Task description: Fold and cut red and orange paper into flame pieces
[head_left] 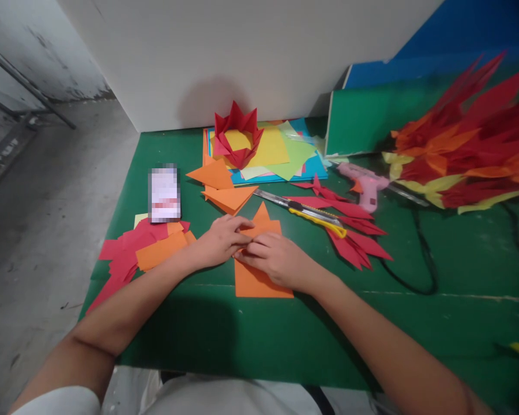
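An orange sheet of paper (263,282) lies on the green table in front of me, its far end folded to a point. My left hand (225,239) comes in from the left, fingers bent and pinching the sheet's left edge near its middle. Across the sheet rests my right hand (281,259), its curled fingers meeting the left fingertips at the same spot. The fingers partly hide the crease between them. Just beyond my hands sit folded orange triangles (229,197). A utility knife (303,210) with a yellow grip lies to the right, over red folded paper pieces (358,248).
A red folded paper ring (237,155) stands on stacked coloured paper (281,144). At left, a phone (164,193) is beside red and orange scraps (125,248). A pink glue gun (365,181) and a large red-orange paper piece (471,144) occupy the right; a black cord (432,276) curves there.
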`<state>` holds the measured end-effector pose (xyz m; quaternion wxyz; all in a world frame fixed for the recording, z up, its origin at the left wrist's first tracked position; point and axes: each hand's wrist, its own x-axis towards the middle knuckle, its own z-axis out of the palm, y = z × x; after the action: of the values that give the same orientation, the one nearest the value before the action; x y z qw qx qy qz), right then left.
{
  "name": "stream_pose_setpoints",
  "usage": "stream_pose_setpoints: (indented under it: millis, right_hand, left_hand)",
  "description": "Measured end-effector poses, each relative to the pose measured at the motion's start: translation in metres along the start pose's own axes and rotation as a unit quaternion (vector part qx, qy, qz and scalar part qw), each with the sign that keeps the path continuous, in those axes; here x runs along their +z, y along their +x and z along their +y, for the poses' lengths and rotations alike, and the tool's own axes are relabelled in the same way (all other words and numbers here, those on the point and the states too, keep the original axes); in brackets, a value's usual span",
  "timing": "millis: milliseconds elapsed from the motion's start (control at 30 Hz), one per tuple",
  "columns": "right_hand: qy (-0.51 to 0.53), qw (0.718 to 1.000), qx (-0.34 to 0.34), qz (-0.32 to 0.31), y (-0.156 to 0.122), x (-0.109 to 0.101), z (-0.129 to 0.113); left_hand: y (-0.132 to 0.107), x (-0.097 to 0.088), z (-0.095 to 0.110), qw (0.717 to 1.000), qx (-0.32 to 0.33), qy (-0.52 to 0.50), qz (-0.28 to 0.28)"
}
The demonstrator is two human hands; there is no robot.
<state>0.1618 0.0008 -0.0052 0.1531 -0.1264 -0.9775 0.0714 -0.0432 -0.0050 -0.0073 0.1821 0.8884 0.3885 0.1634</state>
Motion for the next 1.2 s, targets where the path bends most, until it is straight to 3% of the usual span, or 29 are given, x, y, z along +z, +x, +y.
stream_pose_setpoints:
  millis: [133,400,600,1200]
  right_hand:
    - [-0.007,1.000,0.003,-0.016,0.002,0.000,-0.004]
    - [-0.006,0.999,0.028,0.029,-0.008,-0.007,0.007]
    - [-0.009,1.000,0.027,0.000,-0.008,-0.005,0.008]
    - [-0.029,1.000,-0.002,-0.009,-0.007,-0.006,0.006]
  left_hand:
    - [0.000,-0.001,0.000,1.000,0.001,0.002,-0.006]
    - [0.001,0.000,-0.001,1.000,0.010,0.006,-0.001]
    - [0.000,0.001,-0.001,1.000,0.003,0.011,-0.005]
    - [0.001,0.002,0.000,1.000,0.006,0.023,-0.003]
